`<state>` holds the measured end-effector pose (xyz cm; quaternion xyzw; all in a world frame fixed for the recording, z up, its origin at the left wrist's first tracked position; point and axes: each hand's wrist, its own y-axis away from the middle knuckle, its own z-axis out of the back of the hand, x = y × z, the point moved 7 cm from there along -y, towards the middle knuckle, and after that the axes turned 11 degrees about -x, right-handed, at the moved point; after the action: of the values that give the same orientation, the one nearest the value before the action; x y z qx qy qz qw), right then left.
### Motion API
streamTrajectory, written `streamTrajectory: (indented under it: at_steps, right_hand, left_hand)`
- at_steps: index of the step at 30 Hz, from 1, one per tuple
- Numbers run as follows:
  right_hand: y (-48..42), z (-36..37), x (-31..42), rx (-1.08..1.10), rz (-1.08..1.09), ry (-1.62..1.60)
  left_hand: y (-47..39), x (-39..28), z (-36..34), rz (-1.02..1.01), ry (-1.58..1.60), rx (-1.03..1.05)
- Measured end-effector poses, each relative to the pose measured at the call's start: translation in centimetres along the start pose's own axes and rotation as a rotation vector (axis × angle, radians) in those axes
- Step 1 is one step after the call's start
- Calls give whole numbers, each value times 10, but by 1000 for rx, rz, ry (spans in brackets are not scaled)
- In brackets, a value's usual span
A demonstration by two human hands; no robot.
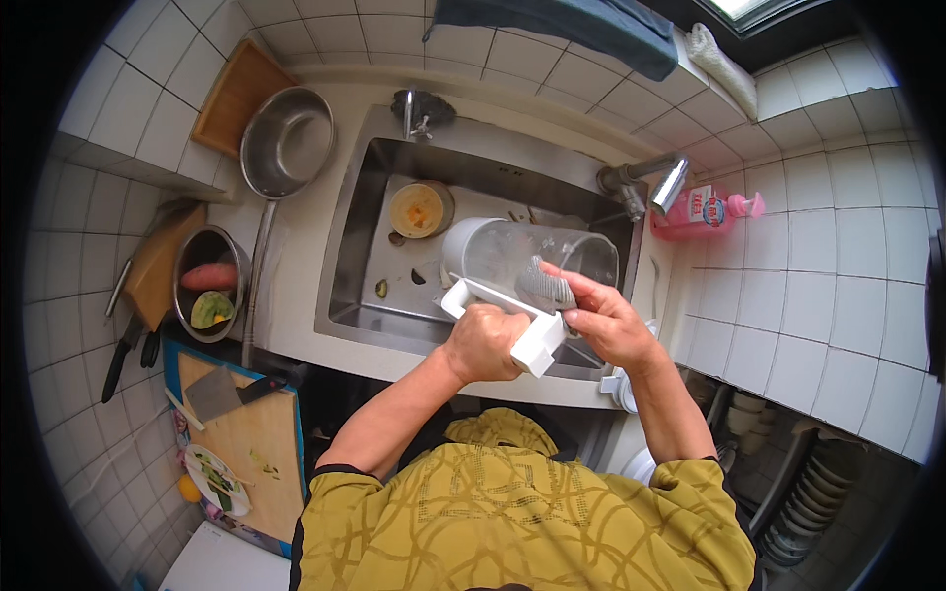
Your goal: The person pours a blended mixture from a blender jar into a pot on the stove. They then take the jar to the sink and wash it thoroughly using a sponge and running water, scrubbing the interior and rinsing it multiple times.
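Observation:
My left hand [488,341] is closed round the white plastic handle [543,345] of a clear jug [510,247], which lies on its side over the sink [355,221]. In my right hand [610,318] is a grey striped scrubbing cloth [545,284], pinched between fingers and thumb near the handle and the jug's wall. A round tub [420,210] with orange residue sits on the sink floor, and dark food scraps [380,288] lie below it.
A chrome faucet [669,185] and a pink pump bottle [702,213] stand at the right. Leftward are a steel saucepan [288,142], a steel bowl [211,284] with vegetables, and a wooden cutting board [259,443] bearing a cleaver [214,394]. Stacked bowls [813,495] are at lower right.

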<state>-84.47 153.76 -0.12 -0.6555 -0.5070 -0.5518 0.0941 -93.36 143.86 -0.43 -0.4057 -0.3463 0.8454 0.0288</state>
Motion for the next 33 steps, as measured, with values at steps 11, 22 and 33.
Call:
streamTrajectory:
  at_steps: [11,22,33]
  right_hand:
    - [-12,-17,6,4,36,147]
    - [-16,-25,56,205,1208,1759]
    - [-23,-29,35,340,1305,1774]
  left_hand:
    - [-5,10,15,46,18,27]
    - [-17,22,28,225,112,137]
    - [-12,39,29,375,80,236]
